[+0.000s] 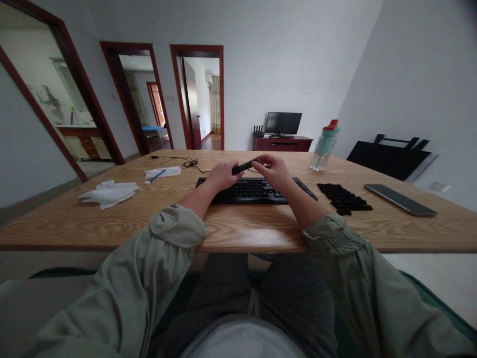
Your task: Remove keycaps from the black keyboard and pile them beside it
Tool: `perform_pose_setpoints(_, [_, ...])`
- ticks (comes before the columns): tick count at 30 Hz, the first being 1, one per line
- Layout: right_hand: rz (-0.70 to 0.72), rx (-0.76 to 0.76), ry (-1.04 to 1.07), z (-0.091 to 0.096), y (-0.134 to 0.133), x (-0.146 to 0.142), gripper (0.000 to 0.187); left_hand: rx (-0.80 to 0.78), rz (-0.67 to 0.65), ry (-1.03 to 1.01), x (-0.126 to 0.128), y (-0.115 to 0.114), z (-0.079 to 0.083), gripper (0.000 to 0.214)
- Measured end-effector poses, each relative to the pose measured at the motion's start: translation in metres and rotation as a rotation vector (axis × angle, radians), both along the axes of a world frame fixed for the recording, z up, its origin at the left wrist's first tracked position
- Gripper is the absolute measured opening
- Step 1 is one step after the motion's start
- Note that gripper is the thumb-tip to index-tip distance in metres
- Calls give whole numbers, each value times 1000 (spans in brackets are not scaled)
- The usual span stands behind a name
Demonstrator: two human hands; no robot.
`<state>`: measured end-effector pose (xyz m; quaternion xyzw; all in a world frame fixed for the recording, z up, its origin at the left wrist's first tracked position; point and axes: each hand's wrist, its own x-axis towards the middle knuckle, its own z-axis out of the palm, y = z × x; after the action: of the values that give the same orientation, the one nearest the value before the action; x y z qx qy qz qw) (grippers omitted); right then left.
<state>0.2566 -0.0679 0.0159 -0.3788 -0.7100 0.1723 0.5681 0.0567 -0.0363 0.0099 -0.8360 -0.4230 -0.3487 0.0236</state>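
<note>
Just above a black keyboard (249,191), my left hand (222,176) is closed around a short black rod-like tool (242,167), whose exact kind I cannot make out. The tool slants up towards the right. My right hand (275,170) pinches at its far end, thumb and fingertips together; any small part between them is hidden. Both forearms come in over the keyboard's near edge. To the right of the keyboard lies a patch of loose black keycaps (341,198) in rough rows.
On the wooden table (122,228), crumpled white tissues (110,193) lie at left, near a blue stick (158,175) on another tissue. A coiled black cable (191,163) lies behind. At right are a water bottle (325,146) and a phone (400,199).
</note>
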Motion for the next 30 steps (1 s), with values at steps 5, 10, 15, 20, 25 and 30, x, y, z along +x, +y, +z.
perform_pose_setpoints(5, [-57,-14,83,-6,7,9,45,-31,-20,-31,-9,7,-2,23])
perform_pose_setpoints(10, [-71,-88,88,-12,12,15,56,-33,-25,7,-13,10,-4,27])
perform_pose_setpoints(15, [-89,-107,89,-12,12,16,57,-33,-44,40,-14,10,-5,33])
perform_pose_setpoints(20, [-101,-151,133,-13,11,16,56,-31,8,62,-14,10,-3,37])
perform_pose_setpoints(25, [-96,-164,252,-11,10,14,39,7,19,44,-16,14,-5,37])
perform_pose_setpoints(30, [-101,-222,283,-9,7,11,35,10,60,42,-17,16,-5,37])
